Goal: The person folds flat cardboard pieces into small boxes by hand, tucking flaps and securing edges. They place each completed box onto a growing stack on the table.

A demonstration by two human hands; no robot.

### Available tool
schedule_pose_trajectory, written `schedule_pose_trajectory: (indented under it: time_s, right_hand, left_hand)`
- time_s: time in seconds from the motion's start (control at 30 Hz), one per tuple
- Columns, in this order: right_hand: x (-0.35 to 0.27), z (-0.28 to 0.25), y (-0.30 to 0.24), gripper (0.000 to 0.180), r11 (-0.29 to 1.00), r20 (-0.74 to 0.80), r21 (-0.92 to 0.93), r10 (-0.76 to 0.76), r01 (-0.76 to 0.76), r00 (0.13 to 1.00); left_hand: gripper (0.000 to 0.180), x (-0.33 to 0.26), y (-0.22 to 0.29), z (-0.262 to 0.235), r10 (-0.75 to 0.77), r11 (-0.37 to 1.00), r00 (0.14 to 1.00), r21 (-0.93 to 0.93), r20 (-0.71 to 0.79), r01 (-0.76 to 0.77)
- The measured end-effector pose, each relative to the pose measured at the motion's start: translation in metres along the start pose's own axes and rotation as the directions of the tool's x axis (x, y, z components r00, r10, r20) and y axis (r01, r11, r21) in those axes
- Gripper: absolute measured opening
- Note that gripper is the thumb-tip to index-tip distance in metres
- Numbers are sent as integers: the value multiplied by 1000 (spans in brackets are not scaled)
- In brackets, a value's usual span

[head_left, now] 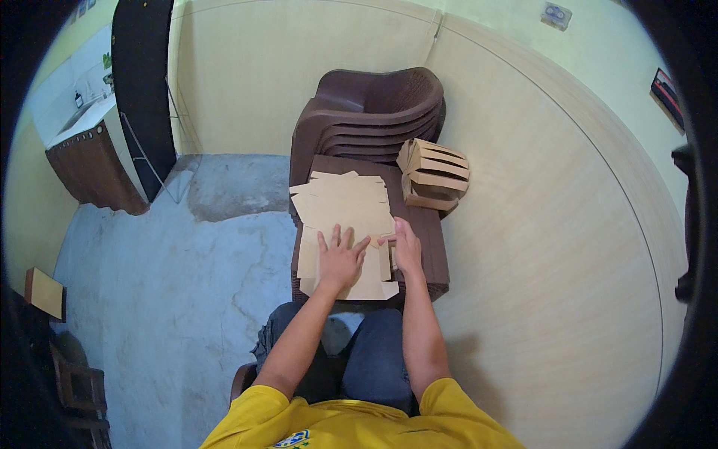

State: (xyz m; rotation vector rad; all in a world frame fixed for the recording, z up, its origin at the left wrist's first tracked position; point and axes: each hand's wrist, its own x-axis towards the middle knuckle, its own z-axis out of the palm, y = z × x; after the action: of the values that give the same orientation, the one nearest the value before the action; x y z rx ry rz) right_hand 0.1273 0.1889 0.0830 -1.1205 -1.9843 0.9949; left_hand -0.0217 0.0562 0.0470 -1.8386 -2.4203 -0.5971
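A flat, tan cardboard box blank (pixel 345 202) with cut tabs along its edges lies on a stack of brown plastic seats or stools (pixel 426 254) in front of my knees. My left hand (pixel 342 262) rests on the lower part of the blank, palm down with its fingers spread. At the blank's right edge, my right hand (pixel 406 245) is turned on its side, thumb upward and fingers pointing left, gripping a side flap. Part of that flap is hidden by the hand.
Folded cardboard boxes (pixel 435 173) sit in a pile at the stack's right. Behind them rise stacked brown plastic armchairs (pixel 374 112). A pale panel wall (pixel 546 224) runs along the right. A sink counter (pixel 93 123) with a brown curtain stands far left.
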Motion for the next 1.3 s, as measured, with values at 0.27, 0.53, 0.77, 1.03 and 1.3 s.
schedule_pose_trajectory:
  time_s: [0.27, 0.53, 0.77, 1.03, 1.3]
  right_hand:
    - [-12, 2, 41, 63, 993, 38, -113, -16, 20, 999]
    - [-8, 14, 51, 66, 934, -112, -323, -200, 155, 973]
    - [-9, 11, 56, 60, 953, -89, -204, -246, 224, 965]
    - [-24, 9, 55, 54, 935, -249, -61, -354, 350, 901]
    - [-20, 10, 56, 44, 928, -210, -112, -372, 356, 904]
  left_hand:
    - [47, 0, 1, -2, -5, 1000, 1000, -22, 27, 6]
    - [48, 2, 2, -2, -10, 999, 999, -40, 48, 12]
    - [71, 5, -33, -37, -292, 949, 944, -166, -153, 267]
    - [48, 0, -63, -56, -554, 816, 830, -246, -69, 524]
    - [45, -4, -53, -47, -552, 833, 809, -163, -201, 528]
